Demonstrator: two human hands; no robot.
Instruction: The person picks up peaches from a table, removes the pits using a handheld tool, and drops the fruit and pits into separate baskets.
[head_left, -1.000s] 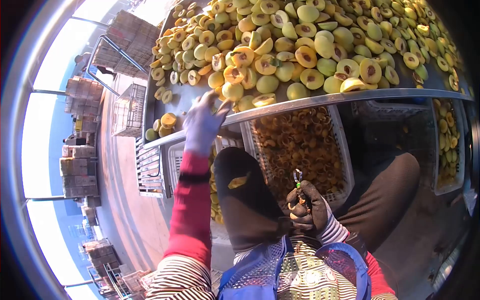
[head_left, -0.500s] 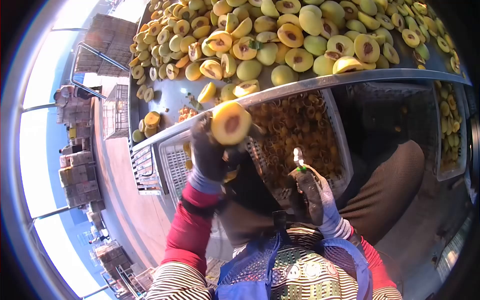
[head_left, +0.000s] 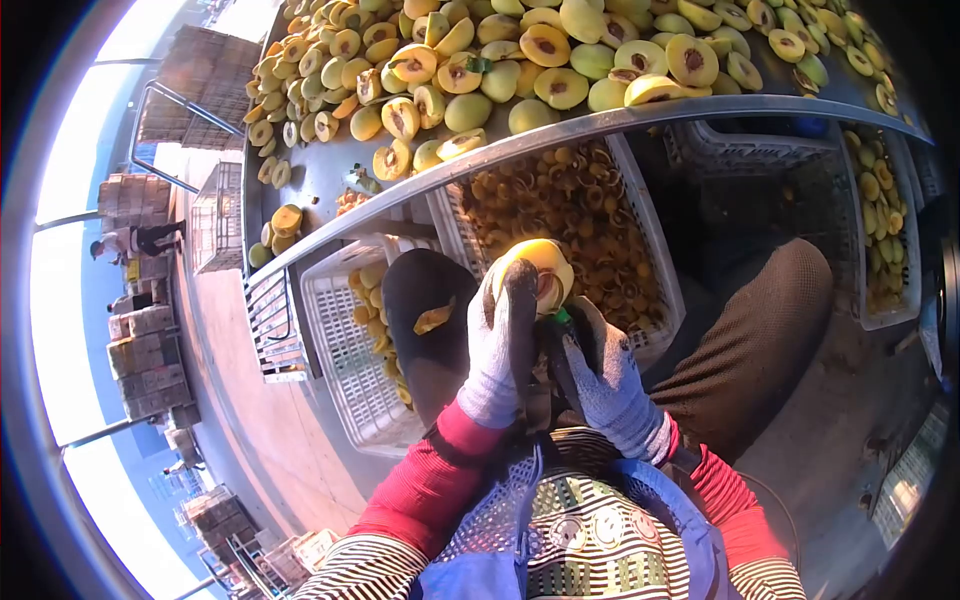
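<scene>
1. Since the earlier frame, the left hand (head_left: 505, 335) has drawn the peach half (head_left: 535, 272) down from the table edge to a position over the lap, and the right hand (head_left: 600, 375) has risen to meet it.
2. Peach half: yellow skin, cut face turned toward the right hand, with a reddish-brown pit cavity partly visible. It sits above the left knee, in front of the crates.
3. Left hand: gloved, fingers closed around the peach half from the left side.
4. Right hand: gloved, closed on a small pitting tool (head_left: 562, 318), of which only a green part shows at the fruit's cut face. The working end is hidden.
5. Step in hand, as judged: the pit is being scooped out. The next move likely calls for a steady hold by the left hand while the tool turns in the cavity.
6. Beyond the knees, a white crate (head_left: 668, 300) holds brownish pits and scraps; another crate (head_left: 345, 360) to its left holds a few yellow pieces.
7. Above, a metal table (head_left: 330, 190) carries many halved peaches (head_left: 480, 70).
8. A distant person (head_left: 130, 240) stands near stacked boxes at far left.
</scene>
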